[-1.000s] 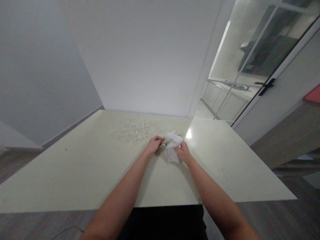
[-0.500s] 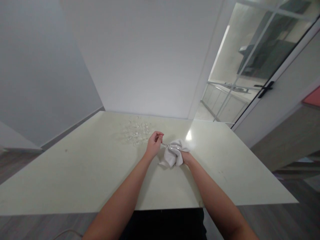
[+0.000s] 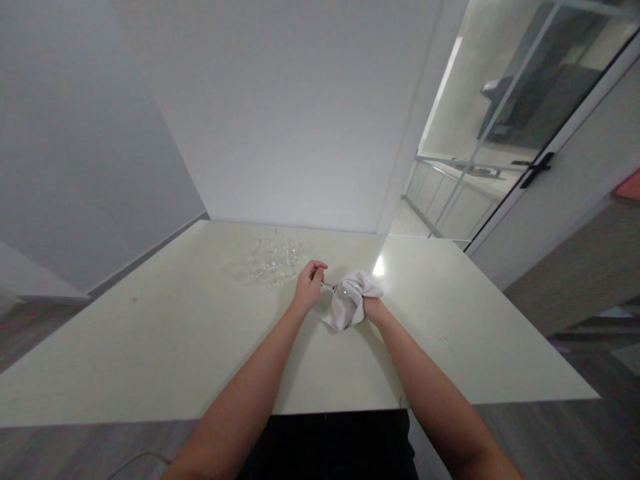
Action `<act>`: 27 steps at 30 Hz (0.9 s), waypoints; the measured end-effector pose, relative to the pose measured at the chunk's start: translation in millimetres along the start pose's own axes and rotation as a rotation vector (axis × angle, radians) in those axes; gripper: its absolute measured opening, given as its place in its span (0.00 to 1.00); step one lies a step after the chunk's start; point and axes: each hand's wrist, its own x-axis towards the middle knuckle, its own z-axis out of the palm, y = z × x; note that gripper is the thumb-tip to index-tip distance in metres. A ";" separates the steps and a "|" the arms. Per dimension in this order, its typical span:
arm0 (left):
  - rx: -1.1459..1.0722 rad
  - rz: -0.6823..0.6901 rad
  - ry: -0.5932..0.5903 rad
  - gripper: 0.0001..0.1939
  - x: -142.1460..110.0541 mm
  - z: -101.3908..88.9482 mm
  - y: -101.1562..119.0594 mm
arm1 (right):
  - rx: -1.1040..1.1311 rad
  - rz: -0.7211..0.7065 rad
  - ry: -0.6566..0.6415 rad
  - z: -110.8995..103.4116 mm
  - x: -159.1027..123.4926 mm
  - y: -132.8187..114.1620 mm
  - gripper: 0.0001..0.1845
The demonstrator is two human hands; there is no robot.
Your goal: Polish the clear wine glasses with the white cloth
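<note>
My left hand point(image 3: 309, 287) is closed on the stem end of a clear wine glass point(image 3: 329, 287), which lies tilted sideways above the table. A crumpled white cloth point(image 3: 346, 309) wraps the bowl of that glass and hides most of it. Behind the cloth's right side, my right hand point(image 3: 373, 311) grips the fabric, its fingers mostly covered. Left of my left hand, farther back, stands a cluster of several clear glasses point(image 3: 273, 263).
The pale, glossy table point(image 3: 165, 333) runs up to a white wall point(image 3: 290, 133). A glass-paned door point(image 3: 480, 167) with a black handle point(image 3: 537, 170) is at the right. On the floor, a cable point(image 3: 140, 455) lies near the table's front left.
The cloth has shifted a little around the bowl, covering more of it. My left hand keeps its hold on the stem. The view has tilted slightly.
</note>
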 end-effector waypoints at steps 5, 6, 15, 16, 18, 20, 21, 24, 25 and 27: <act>0.002 -0.023 -0.002 0.08 0.7 -0.7 -4.9 | 0.048 0.050 -0.105 -2.6 -4.1 -1.2 0.24; 0.005 -0.029 -0.008 0.08 0.3 -0.5 -5.2 | 0.047 0.043 -0.130 -4.2 -3.8 -0.7 0.24; -0.036 -0.085 -0.025 0.08 0.4 1.2 -8.0 | -0.025 0.023 0.014 -5.8 1.0 6.7 0.23; -0.038 -0.096 -0.022 0.08 0.9 1.2 -8.5 | -0.030 0.029 0.049 -5.2 -0.3 6.5 0.24; -0.040 -0.118 -0.015 0.08 1.5 1.0 -8.9 | -0.051 0.015 0.061 -5.3 -3.2 5.0 0.25; -0.042 -0.127 -0.017 0.08 1.5 0.7 -8.2 | -0.074 -0.026 -0.019 -6.6 -4.6 2.8 0.22; -0.042 -0.123 -0.021 0.08 1.3 0.6 -7.5 | -0.080 -0.049 -0.074 -7.4 -4.5 1.9 0.21; -0.030 -0.092 -0.033 0.08 0.2 0.1 -4.5 | -0.087 -0.089 -0.187 -9.2 -1.8 1.4 0.19; -0.024 -0.079 -0.034 0.08 -0.1 -0.1 -3.5 | -0.087 -0.093 -0.194 -9.5 -0.9 1.9 0.19; -0.014 -0.060 -0.034 0.08 -0.2 -0.3 -2.3 | -0.094 -0.088 -0.164 -9.6 -0.5 3.7 0.19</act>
